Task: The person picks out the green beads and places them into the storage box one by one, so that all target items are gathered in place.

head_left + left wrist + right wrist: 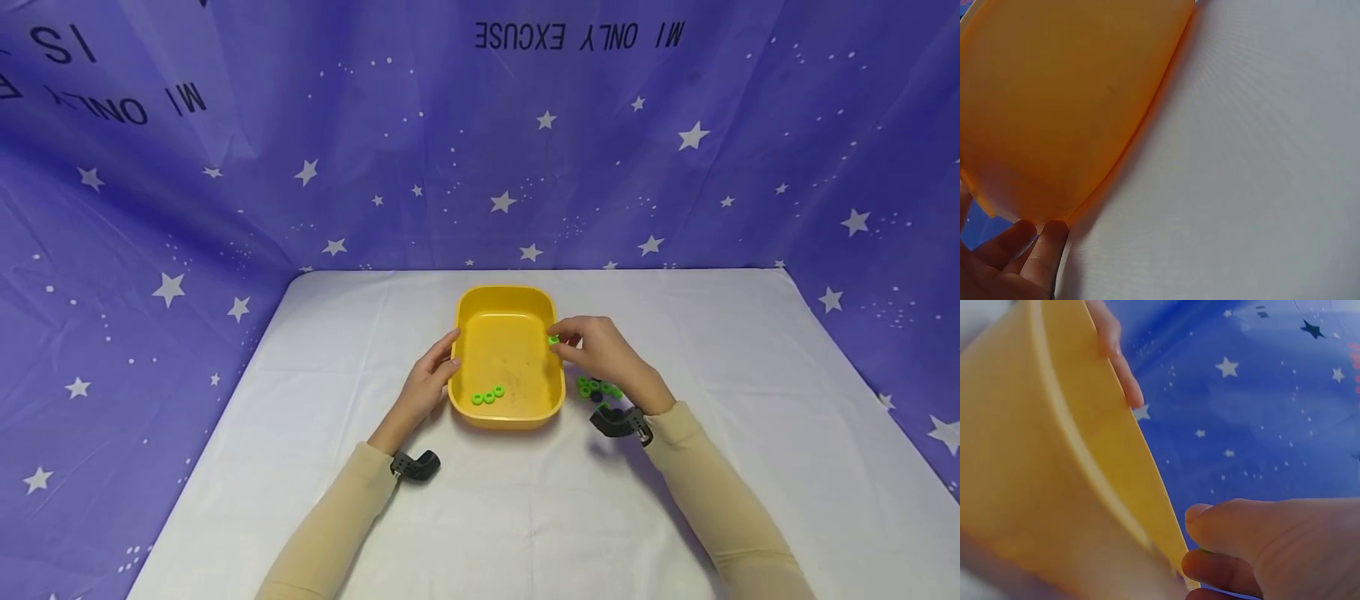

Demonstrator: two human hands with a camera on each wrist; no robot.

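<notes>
A yellow plastic tray (498,354) stands on the white table. Three green ring-shaped beads (489,398) lie in its near left corner. My left hand (426,383) rests against the tray's left side, its fingers touching the outer wall; in the left wrist view the fingertips (1052,231) meet that orange-looking wall. Over the right rim, my right hand (603,348) pinches a green ring-shaped bead (553,340) between thumb and fingers. In the right wrist view the fingers mostly hide this bead. Several green and dark beads (596,387) lie right of the tray, partly under the right wrist.
A white cloth (480,508) covers the table. Purple star-printed curtains (420,150) stand behind and to the left and right. Each wrist wears a black camera mount (618,422), and the right one hangs close over the loose beads.
</notes>
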